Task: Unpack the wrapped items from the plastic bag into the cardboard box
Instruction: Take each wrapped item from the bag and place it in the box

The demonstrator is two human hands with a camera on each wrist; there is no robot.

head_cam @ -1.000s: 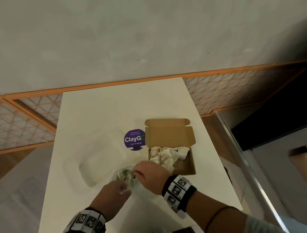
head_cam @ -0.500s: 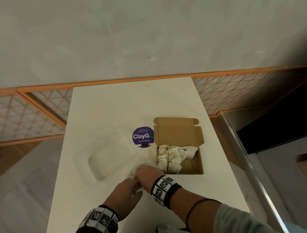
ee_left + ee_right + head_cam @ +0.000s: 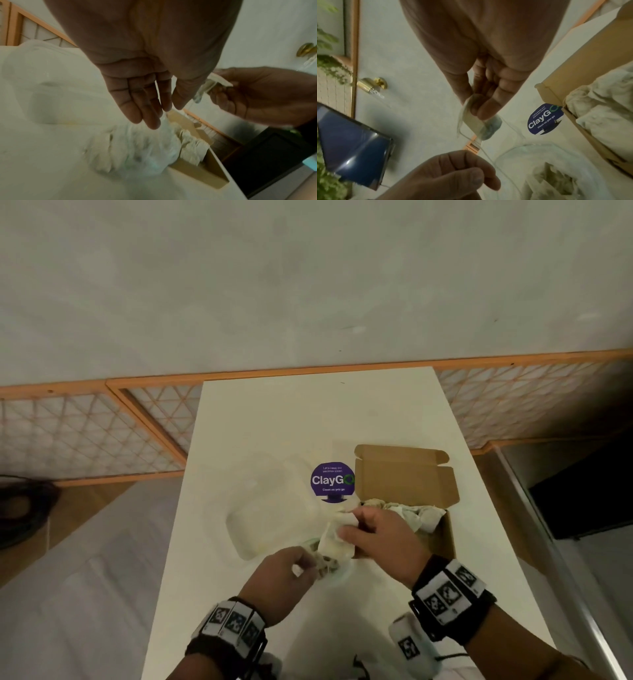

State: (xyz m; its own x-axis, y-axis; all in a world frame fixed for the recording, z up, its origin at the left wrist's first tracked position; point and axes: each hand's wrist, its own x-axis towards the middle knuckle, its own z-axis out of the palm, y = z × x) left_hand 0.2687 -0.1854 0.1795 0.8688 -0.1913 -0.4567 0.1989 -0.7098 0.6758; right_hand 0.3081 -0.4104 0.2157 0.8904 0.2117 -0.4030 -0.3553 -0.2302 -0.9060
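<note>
Thin plastic bag (image 3: 334, 546), light, limp and probably slippery, is pinched at its mouth by left hand (image 3: 277, 580) and right hand (image 3: 383, 537), the best hold.

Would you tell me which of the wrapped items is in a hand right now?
The wrapped item pinched in the right hand, beside the cardboard box; the others lie inside the box or in the plastic bag.

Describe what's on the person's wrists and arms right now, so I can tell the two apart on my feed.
Both hands are bare. The left hand has a black wristband with white square-code marker tiles. The right hand has a similar band, a thin dark loop higher on the forearm, and a light grey sleeve at the frame edge.
</note>
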